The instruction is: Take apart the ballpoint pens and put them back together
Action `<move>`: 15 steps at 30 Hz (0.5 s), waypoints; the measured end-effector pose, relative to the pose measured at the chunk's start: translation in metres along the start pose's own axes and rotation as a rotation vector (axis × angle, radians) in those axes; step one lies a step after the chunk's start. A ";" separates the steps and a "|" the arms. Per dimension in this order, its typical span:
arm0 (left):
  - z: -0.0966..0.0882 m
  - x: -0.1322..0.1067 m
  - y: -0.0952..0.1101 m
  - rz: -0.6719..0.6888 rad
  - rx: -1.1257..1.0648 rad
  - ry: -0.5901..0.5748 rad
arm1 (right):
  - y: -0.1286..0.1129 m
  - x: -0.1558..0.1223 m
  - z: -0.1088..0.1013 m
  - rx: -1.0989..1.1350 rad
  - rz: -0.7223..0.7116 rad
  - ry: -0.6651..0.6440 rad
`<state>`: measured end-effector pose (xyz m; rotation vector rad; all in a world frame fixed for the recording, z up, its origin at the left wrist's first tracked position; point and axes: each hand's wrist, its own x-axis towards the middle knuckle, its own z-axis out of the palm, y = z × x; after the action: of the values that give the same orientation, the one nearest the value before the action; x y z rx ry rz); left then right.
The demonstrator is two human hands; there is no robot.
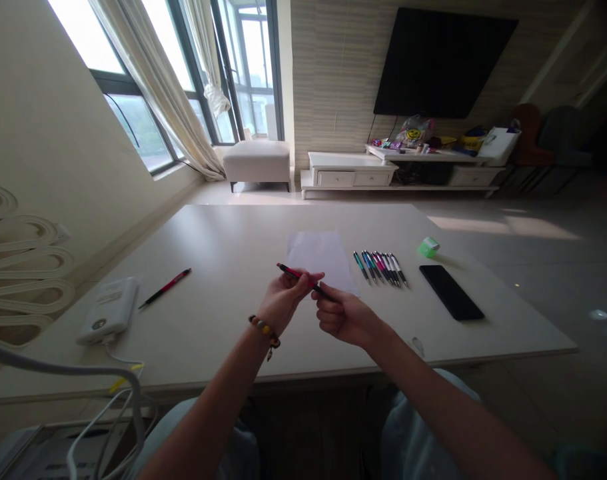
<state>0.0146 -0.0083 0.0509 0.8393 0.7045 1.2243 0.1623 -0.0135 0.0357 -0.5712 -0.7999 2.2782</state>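
Observation:
Between my two hands is a red and black pen [289, 270], held above the table near the lower edge of a white sheet of paper [319, 252]. My left hand [288, 293] pinches its red barrel, and a beaded bracelet circles that wrist. The fingers of my right hand [344, 313] are closed round the pen's black end, which they partly cover. Right of the paper, several pens [379, 267] in teal, blue, red and white-black lie side by side in a row. Another red and black pen [165, 289] rests alone on the left part of the table.
A black phone [451, 292] and a small green and white box [429, 247] are on the table's right side. At the left stands a white device [110, 310] with a cable [119, 357] running off the front edge of the white table [223, 247].

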 end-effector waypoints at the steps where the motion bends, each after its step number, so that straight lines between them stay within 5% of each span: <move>1: 0.001 0.001 -0.002 0.005 0.001 0.018 | 0.002 0.002 0.000 -0.026 -0.034 0.027; 4: 0.001 0.004 -0.005 0.013 -0.022 0.065 | 0.007 0.004 0.002 -0.236 -0.190 0.151; 9: 0.002 0.001 -0.001 -0.021 -0.090 0.094 | 0.007 -0.001 0.008 -0.943 -0.599 0.407; 11: 0.001 0.000 0.002 -0.028 -0.096 0.097 | 0.006 -0.002 0.009 -1.027 -0.601 0.413; 15: -0.002 0.000 0.001 -0.030 -0.124 0.138 | 0.007 0.004 0.007 -0.809 -0.469 0.352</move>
<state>0.0126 -0.0081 0.0510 0.6447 0.7410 1.2942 0.1521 -0.0180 0.0352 -0.9782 -1.4827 1.3232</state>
